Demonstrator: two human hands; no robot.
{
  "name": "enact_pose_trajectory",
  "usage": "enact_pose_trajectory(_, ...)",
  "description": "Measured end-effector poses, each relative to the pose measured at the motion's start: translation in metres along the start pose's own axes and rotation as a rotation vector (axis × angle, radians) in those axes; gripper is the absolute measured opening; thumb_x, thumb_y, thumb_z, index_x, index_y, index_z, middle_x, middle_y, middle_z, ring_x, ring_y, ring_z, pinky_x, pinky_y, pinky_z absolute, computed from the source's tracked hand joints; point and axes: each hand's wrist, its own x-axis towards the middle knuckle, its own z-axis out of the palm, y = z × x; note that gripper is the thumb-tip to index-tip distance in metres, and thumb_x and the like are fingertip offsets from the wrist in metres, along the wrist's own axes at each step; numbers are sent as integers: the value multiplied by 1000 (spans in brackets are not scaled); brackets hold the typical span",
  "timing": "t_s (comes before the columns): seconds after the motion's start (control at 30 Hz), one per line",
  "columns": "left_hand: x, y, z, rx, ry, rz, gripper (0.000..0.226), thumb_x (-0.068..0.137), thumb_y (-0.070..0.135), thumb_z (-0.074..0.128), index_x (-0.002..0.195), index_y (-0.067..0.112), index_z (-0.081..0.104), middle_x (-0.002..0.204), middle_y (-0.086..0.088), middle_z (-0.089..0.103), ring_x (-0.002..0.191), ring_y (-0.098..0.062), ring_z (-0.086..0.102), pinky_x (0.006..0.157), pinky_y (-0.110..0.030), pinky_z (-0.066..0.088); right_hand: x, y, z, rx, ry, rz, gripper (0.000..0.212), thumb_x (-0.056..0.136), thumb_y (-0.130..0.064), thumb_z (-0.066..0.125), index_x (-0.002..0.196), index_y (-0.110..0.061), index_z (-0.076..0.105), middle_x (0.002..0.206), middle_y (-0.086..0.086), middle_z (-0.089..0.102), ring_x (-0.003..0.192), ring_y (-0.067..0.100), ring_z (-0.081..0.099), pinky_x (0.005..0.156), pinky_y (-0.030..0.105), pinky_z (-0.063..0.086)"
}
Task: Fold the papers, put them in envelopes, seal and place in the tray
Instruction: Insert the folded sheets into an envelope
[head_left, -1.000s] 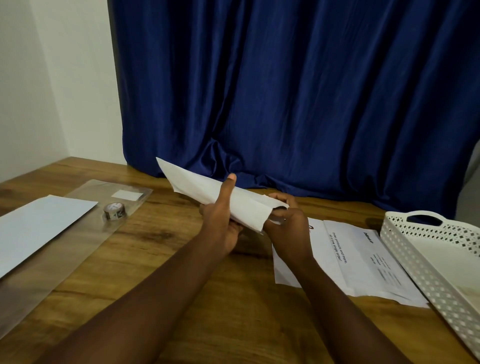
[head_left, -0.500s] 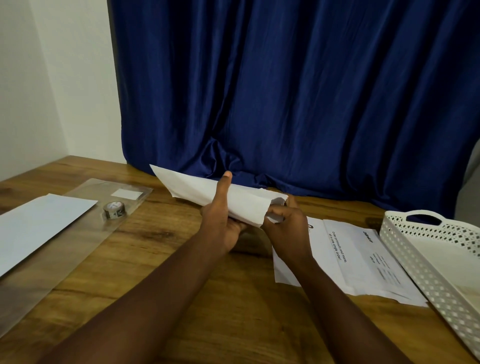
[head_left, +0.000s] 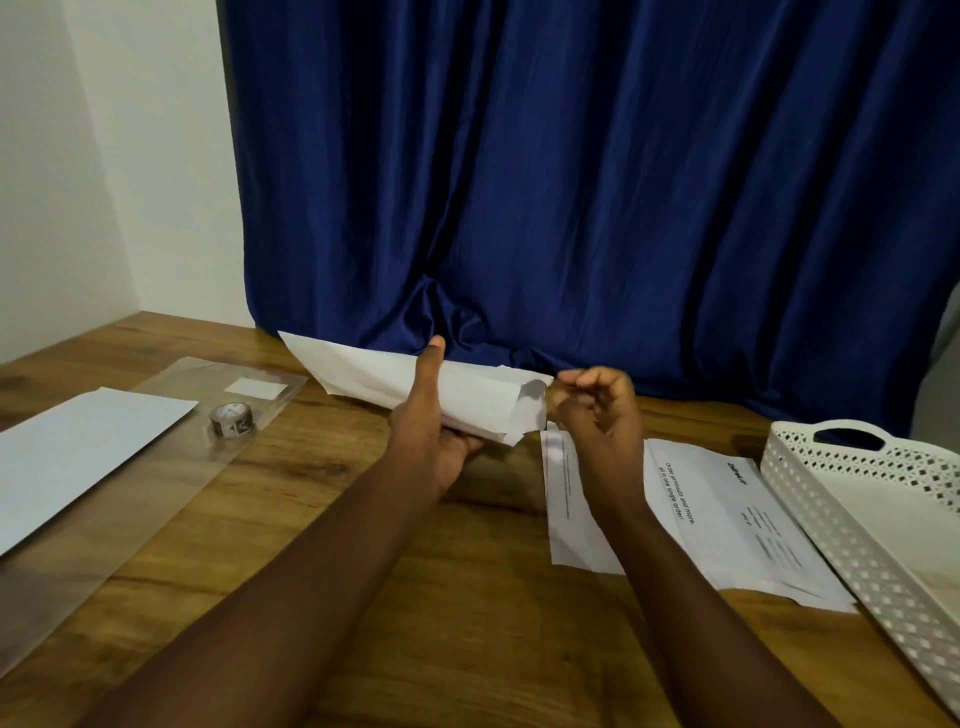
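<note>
while your left hand (head_left: 434, 426) holds the envelope (head_left: 415, 387) up off the table (head_left: 467, 623), fingers wrapped underneath and thumb stretched up across its front, the envelope sits tilted, far corner pointing up-left toward the curtain (head_left: 571, 182). open mouth faces right; paper edges (head_left: 524, 428) show at that end, partly inside. can't tell how deep they sit.

your right hand (head_left: 597, 410) is just beside the mouth, fingers loosely curled, tips drawn toward the thumb. can't tell whether it touches the envelope or pinches anything; no paper visible between the fingers.

more printed papers (head_left: 727, 519) lie flat on the table under and right of your right forearm, stacked with offset edges, text up. tray (head_left: 831, 535), white and perforated with a handle cutout, sits at the right edge just beside those papers. what's in it can't be made out from this angle.

left side: clear plastic sleeve (head_left: 104, 499) flat on the table, a white sheet (head_left: 78, 457) on top of it, a tape roll (head_left: 232, 420) also on the sleeve near its far end, next to a small white label (head_left: 257, 388).
</note>
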Motion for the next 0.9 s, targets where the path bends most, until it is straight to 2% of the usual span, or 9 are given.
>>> enact_pose_trajectory(0.1,-1,-2,-1,-3,-22,-25,85,66,44,93,133,13,51,120,-19,70,106,-40,70,80,-67,59,2,5,-1,-56,-188,88,99,62,-46,88,147,-34,37,136,-5,58,121,10,59,95,31,55)
enact_pose_trajectory(0.2,-6,-7,2,49,-8,-30,76,72,50,87,129,14,53,117,-15,71,105,-34,70,76,-55,62,-3,9,11,-168,-291,170,126,51,-47,95,154,-41,23,152,-4,45,135,13,48,105,42,51)
enact_pose_trajectory(0.27,-8,-10,4,49,-24,-63,76,72,53,86,128,14,52,118,-14,71,105,-33,69,87,-57,60,-4,12,14,-246,-255,181,110,58,-42,93,150,-33,34,143,-6,53,128,12,53,101,37,53)
enact_pose_trajectory(0.37,-10,-11,4,38,-119,-109,90,61,55,88,132,14,50,123,-20,68,111,-40,68,89,-68,55,1,9,7,-347,-137,204,52,76,-34,85,121,-30,60,113,-10,69,105,13,67,77,22,57)
enact_pose_trajectory(0.47,-8,-10,0,168,-178,-54,110,48,67,86,139,17,47,127,-19,68,113,-39,68,92,-75,48,5,0,-2,-151,-57,173,15,84,-28,80,95,-29,70,91,-4,77,90,20,74,70,26,61)
enact_pose_trajectory(0.6,-2,-3,-5,257,-163,17,118,41,73,86,140,29,42,132,-10,65,124,-38,61,99,-80,39,15,-10,-17,168,147,246,15,84,-26,78,98,-26,73,103,0,77,99,22,73,82,42,62)
enact_pose_trajectory(0.73,16,11,-14,385,-29,90,102,59,60,90,144,29,41,130,-5,65,116,-29,65,96,-63,54,26,-12,-32,495,336,375,28,86,-21,78,109,-26,64,118,5,71,108,27,69,86,52,60)
enact_pose_trajectory(0.8,27,17,-20,434,23,176,102,63,53,93,147,32,39,127,-4,68,110,-26,69,91,-56,59,28,-9,-38,560,398,409,31,86,-23,78,113,-26,63,117,5,72,106,27,71,84,52,61)
enact_pose_trajectory(0.9,33,32,-25,575,69,309,68,80,50,83,136,27,53,122,0,70,106,-22,72,97,-49,57,27,-1,-43,545,458,460,40,87,-28,78,124,-22,61,115,4,74,100,23,73,77,45,63)
